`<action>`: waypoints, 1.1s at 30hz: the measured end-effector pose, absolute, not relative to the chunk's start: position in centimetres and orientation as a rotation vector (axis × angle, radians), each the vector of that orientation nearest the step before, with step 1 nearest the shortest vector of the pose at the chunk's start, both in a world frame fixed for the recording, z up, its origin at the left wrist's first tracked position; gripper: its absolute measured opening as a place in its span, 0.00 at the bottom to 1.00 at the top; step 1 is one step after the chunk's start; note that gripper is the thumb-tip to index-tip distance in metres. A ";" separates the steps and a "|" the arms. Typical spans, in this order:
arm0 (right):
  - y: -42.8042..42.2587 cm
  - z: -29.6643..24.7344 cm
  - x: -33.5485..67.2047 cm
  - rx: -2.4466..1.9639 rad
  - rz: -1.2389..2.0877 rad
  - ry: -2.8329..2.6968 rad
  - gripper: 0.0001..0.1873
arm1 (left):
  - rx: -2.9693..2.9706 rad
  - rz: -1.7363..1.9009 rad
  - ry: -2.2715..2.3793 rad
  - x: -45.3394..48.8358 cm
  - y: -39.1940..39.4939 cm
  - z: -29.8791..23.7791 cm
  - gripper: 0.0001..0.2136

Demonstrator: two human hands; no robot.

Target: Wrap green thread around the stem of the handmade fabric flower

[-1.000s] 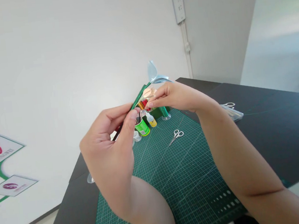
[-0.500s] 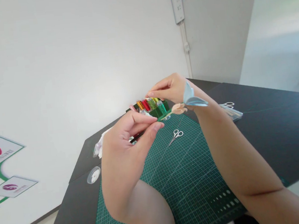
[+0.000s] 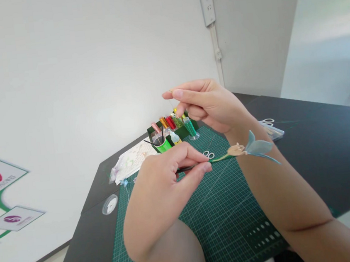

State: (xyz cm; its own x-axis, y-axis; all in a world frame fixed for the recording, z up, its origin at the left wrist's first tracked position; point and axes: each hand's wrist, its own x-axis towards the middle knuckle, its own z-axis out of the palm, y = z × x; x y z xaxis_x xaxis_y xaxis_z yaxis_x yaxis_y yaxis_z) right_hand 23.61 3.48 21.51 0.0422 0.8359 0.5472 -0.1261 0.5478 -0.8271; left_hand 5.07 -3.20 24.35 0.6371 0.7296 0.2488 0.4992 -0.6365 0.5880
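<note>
My left hand (image 3: pixel 165 190) is closed, thumb and fingers pinching the dark stem of an artificial flower (image 3: pixel 236 150). The flower lies nearly level, pointing right, with a green-wrapped part, a peach blossom and pale blue petals (image 3: pixel 259 146) at the tip. Higher up, my right hand (image 3: pixel 204 98) pinches a fine pale thread (image 3: pixel 171 103) between thumb and forefinger. The thread is so thin that its far end cannot be made out. Small white-handled scissors (image 3: pixel 208 154) lie on the green cutting mat (image 3: pixel 208 211) behind the flower stem, their blades hidden by my left hand.
A green box (image 3: pixel 193 125) of several colourful bead or glitter tubes stands at the back. Near it are a green cup (image 3: pixel 164 145) with dark sticks and a small bottle (image 3: pixel 175 137). White sheets (image 3: pixel 131 159), a round clear dish (image 3: pixel 110 204) and a clear case (image 3: pixel 275 133) flank the mat.
My right hand has risen away from the tubes, turning its fingers to the left. My left hand has moved right and down with the flower, whose petals have turned to face differently.
</note>
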 end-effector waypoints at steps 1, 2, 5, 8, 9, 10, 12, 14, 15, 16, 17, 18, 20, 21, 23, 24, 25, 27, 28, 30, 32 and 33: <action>3.4 21.6 23.6 -0.688 0.837 -1.326 0.20 | 2.393 0.648 0.963 5.1 -3.2 24.4 0.05; 3.2 21.7 23.6 -0.689 0.842 -1.321 0.20 | 2.397 0.643 0.962 5.1 -3.2 24.4 0.06; 2.6 21.9 23.4 -0.685 0.859 -1.317 0.19 | 2.401 0.642 0.944 5.1 -3.2 24.3 0.06; 2.2 22.1 23.1 -0.701 0.856 -1.322 0.18 | 2.397 0.674 0.935 5.0 -3.3 24.2 0.06; 2.1 22.1 22.9 -0.712 0.846 -1.320 0.18 | 2.394 0.693 0.942 4.9 -3.3 24.2 0.05; 2.1 22.1 22.8 -0.722 0.829 -1.314 0.17 | 2.389 0.709 0.951 4.9 -3.3 24.1 0.05; 2.2 22.1 22.7 -0.735 0.776 -1.293 0.16 | 2.382 0.721 0.965 4.8 -3.3 24.1 0.05; 2.4 22.0 22.7 -0.748 0.713 -1.273 0.14 | 2.379 0.733 0.965 4.7 -3.3 24.1 0.05; 2.5 22.0 22.8 -0.760 0.686 -1.270 0.13 | 2.380 0.744 0.964 4.7 -3.3 24.1 0.05; 2.6 22.0 22.8 -0.774 0.668 -1.273 0.12 | 2.383 0.758 0.964 4.6 -3.3 24.1 0.05; 2.7 21.9 23.0 -0.786 0.660 -1.282 0.12 | 2.389 0.775 0.965 4.5 -3.3 24.1 0.05; 2.8 21.8 23.1 -0.793 0.660 -1.293 0.11 | 2.396 0.793 0.964 4.5 -3.4 24.2 0.05; 3.1 21.7 23.4 -0.795 0.673 -1.317 0.10 | 2.412 0.844 0.956 4.3 -3.5 24.2 0.05; 3.3 21.6 23.5 -0.796 0.688 -1.328 0.10 | 2.417 0.877 0.953 4.2 -3.6 24.3 0.05; 3.5 21.4 23.6 -0.802 0.717 -1.350 0.09 | 2.419 0.950 0.965 4.1 -3.8 24.4 0.05; 3.6 21.4 23.6 -0.810 0.727 -1.357 0.09 | 2.419 0.974 0.982 4.0 -3.8 24.4 0.05; 3.7 21.3 23.6 -0.818 0.734 -1.360 0.09 | 2.420 0.983 1.001 4.0 -3.9 24.4 0.05; 3.6 21.3 23.4 -0.823 0.743 -1.364 0.08 | 2.425 0.981 1.016 4.0 -4.1 24.4 0.05; 3.5 21.3 23.3 -0.823 0.753 -1.363 0.08 | 2.427 0.974 1.010 4.0 -4.1 24.4 0.05; 3.4 21.5 23.0 -0.832 0.762 -1.365 0.07 | 2.430 0.966 0.975 4.1 -4.1 24.4 0.05; 3.3 21.6 22.8 -0.859 0.738 -1.381 0.06 | 2.431 0.974 0.947 4.1 -4.0 24.3 0.05; 3.3 21.6 22.8 -0.876 0.720 -1.400 0.05 | 2.434 0.984 0.940 4.1 -4.0 24.3 0.05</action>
State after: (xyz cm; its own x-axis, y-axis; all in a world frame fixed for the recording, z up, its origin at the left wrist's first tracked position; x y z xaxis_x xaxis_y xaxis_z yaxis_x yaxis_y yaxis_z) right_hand 22.76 3.30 21.61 0.0615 0.8532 0.5180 0.0755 0.5135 -0.8547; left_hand 4.12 -4.00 24.33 0.5383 0.6924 0.4805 0.4487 -0.7181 0.5320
